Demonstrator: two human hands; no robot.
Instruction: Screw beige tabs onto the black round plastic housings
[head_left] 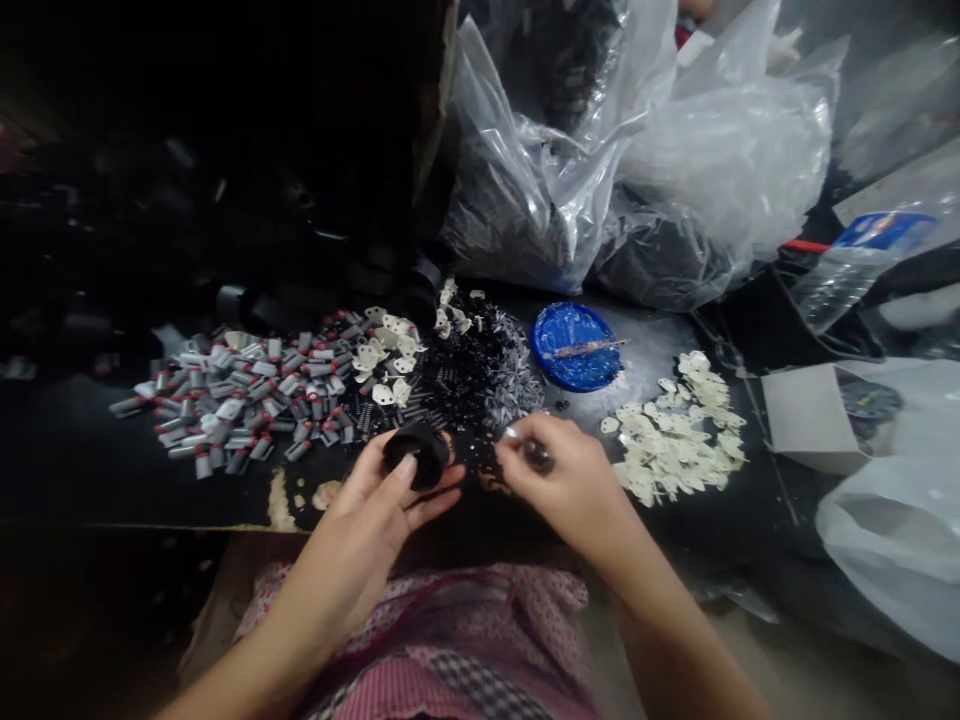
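Note:
My left hand [375, 505] is closed round a black, hollow round plastic part [417, 456], its open side facing up and my thumb on its rim. To the right of it, my right hand [559, 470] is closed in a pinch. Something small with a dark, shiny body [537, 455] and a bright end shows between its fingers; its kind is unclear. Just beyond both hands lie a heap of small black parts [457, 375] and a pile of thin grey pieces [517, 375]. Small springs [371, 415] lie left of these.
Grey cylinders with red ends [247, 395] are heaped at left. Cream flat plates [675, 440] lie at right, more [386, 350] near the middle. A blue lid [574, 348] bears a stick with paste. Behind stand plastic bags [540, 200]; an open box [806, 415] is far right.

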